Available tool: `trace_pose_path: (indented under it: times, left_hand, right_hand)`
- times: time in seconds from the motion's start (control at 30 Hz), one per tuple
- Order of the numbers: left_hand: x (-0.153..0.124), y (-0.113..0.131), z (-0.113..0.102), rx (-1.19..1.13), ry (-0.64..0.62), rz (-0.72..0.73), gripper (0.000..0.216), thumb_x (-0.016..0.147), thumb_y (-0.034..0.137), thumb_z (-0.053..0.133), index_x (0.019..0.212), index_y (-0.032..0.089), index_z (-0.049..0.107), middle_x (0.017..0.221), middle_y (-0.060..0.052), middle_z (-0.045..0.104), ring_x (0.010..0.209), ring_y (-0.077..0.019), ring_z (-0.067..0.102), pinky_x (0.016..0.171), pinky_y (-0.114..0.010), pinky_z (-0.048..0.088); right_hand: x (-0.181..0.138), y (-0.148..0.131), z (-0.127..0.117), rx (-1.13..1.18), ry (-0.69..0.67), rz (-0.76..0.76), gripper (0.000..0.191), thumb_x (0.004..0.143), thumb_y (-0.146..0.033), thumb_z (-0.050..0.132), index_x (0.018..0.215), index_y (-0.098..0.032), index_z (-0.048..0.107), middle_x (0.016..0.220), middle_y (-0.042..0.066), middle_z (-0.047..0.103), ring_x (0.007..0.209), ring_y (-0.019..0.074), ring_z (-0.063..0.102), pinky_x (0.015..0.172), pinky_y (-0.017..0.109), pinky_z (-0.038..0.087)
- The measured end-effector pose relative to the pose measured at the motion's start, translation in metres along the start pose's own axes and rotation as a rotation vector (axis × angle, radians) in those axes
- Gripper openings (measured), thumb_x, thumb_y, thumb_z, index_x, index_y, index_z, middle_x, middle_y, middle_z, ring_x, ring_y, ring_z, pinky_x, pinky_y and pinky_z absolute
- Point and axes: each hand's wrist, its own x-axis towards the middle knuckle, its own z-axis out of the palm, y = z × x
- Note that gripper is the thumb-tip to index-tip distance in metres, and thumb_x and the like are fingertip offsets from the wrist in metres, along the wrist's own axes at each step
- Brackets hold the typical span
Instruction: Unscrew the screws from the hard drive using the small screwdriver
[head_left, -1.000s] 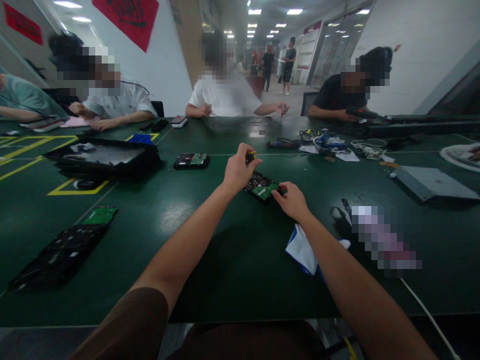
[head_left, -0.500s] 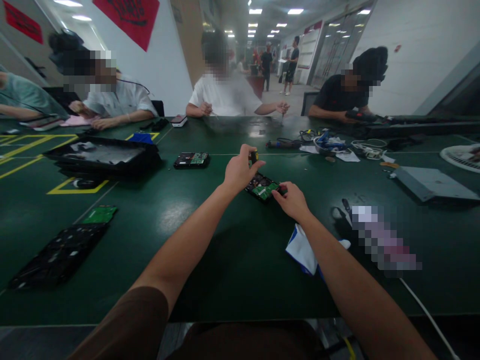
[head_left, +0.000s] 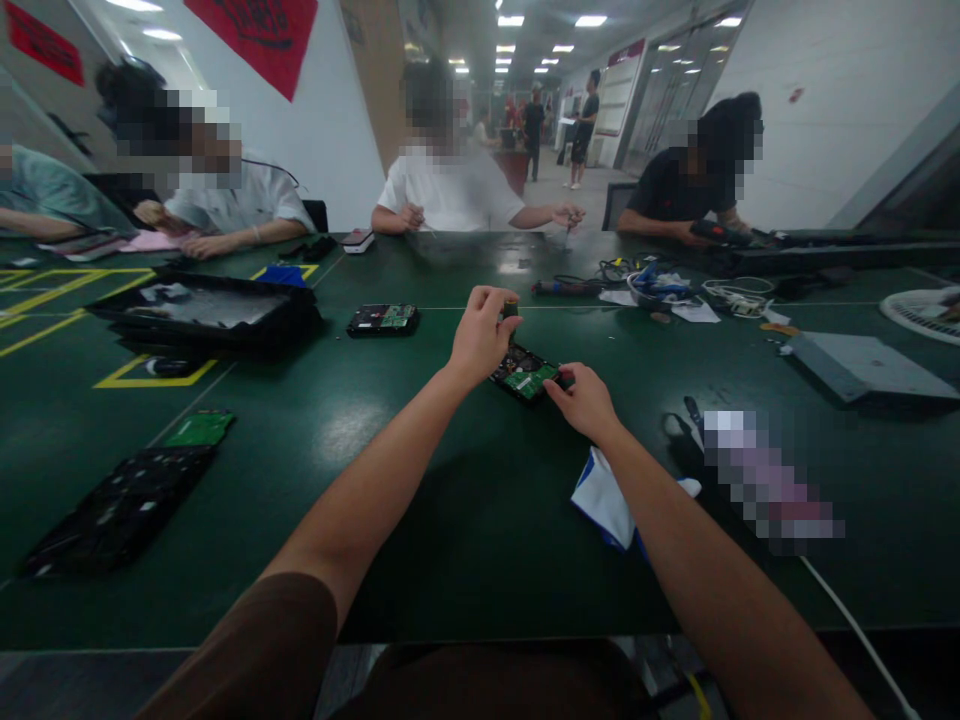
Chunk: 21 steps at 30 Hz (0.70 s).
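Observation:
A hard drive (head_left: 529, 382) with a green circuit board lies tilted on the table in front of me. My left hand (head_left: 478, 338) is closed around the short dark handle of a screwdriver (head_left: 511, 310), held upright over the drive's far left part; the screwdriver's tip is hidden. At the drive's right end, my right hand (head_left: 586, 402) pinches the edge between thumb and fingers. Just below my right wrist is a crumpled white and blue cloth (head_left: 606, 500), partly covered by my forearm.
Another hard drive (head_left: 382, 320) lies farther back. Several black drives (head_left: 124, 505), one with a green board, lie at left, near black trays (head_left: 217, 310). A grey metal box (head_left: 874, 368), cables (head_left: 660, 285) and a blurred-out item with a white cord are at right. Co-workers sit opposite.
My left thumb and fingers have shifted on the screwdriver handle, the thumb now closer against it. My right hand and the hard drive stay in place.

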Motion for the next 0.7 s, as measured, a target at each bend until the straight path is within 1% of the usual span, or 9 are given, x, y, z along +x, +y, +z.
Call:
trace_pose_path:
  times: [0.1, 0.27, 0.37, 0.53, 0.7]
  left_hand:
    - [0.0005, -0.0013, -0.0005, 0.011, -0.024, 0.010, 0.035, 0.093, 0.008, 0.058, 0.123, 0.025, 0.065, 0.124, -0.009, 0.065, 0.109, -0.0218, 0.067, 0.095, -0.037, 0.057]
    - [0.0001, -0.0017, -0.0008, -0.003, -0.066, 0.023, 0.040, 0.095, 0.007, 0.053, 0.130, 0.024, 0.062, 0.128, -0.010, 0.070, 0.113, -0.0233, 0.068, 0.101, -0.041, 0.056]
    - [-0.0009, -0.0004, -0.0003, -0.016, -0.066, 0.017, 0.039, 0.095, 0.009, 0.054, 0.131, 0.023, 0.061, 0.122, -0.009, 0.073, 0.110, -0.0225, 0.070, 0.099, -0.040, 0.057]
    - [-0.0020, 0.0010, 0.0004, -0.044, -0.039, -0.006, 0.035, 0.094, 0.012, 0.057, 0.126, 0.024, 0.062, 0.114, -0.007, 0.076, 0.103, -0.0206, 0.074, 0.095, -0.037, 0.059]
    - [-0.0020, 0.0024, -0.0005, -0.071, -0.040, -0.062, 0.036, 0.092, 0.009, 0.057, 0.125, 0.024, 0.059, 0.115, -0.009, 0.078, 0.102, -0.0211, 0.076, 0.096, -0.038, 0.059]
  right_hand:
    - [0.0002, 0.0015, 0.0010, 0.004, 0.003, -0.008, 0.043, 0.092, -0.048, 0.068, 0.124, -0.018, 0.064, 0.119, 0.012, 0.069, 0.077, 0.0199, 0.066, 0.080, 0.039, 0.053]
    - [0.0005, 0.0040, 0.0019, 0.007, -0.001, -0.017, 0.044, 0.093, -0.049, 0.067, 0.125, -0.019, 0.063, 0.119, 0.013, 0.069, 0.078, 0.0204, 0.066, 0.080, 0.039, 0.053]
    - [0.0003, 0.0037, 0.0015, 0.004, 0.002, -0.021, 0.043, 0.093, -0.048, 0.067, 0.124, -0.018, 0.064, 0.118, 0.013, 0.069, 0.078, 0.0205, 0.066, 0.079, 0.039, 0.053]
    - [0.0001, 0.0023, 0.0004, 0.002, -0.007, -0.002, 0.043, 0.093, -0.049, 0.067, 0.124, -0.019, 0.064, 0.118, 0.012, 0.068, 0.078, 0.0205, 0.066, 0.078, 0.039, 0.053]
    - [0.0003, 0.0017, -0.0005, -0.002, -0.011, -0.007, 0.043, 0.093, -0.049, 0.067, 0.124, -0.019, 0.063, 0.118, 0.012, 0.068, 0.083, 0.0216, 0.067, 0.079, 0.039, 0.053]
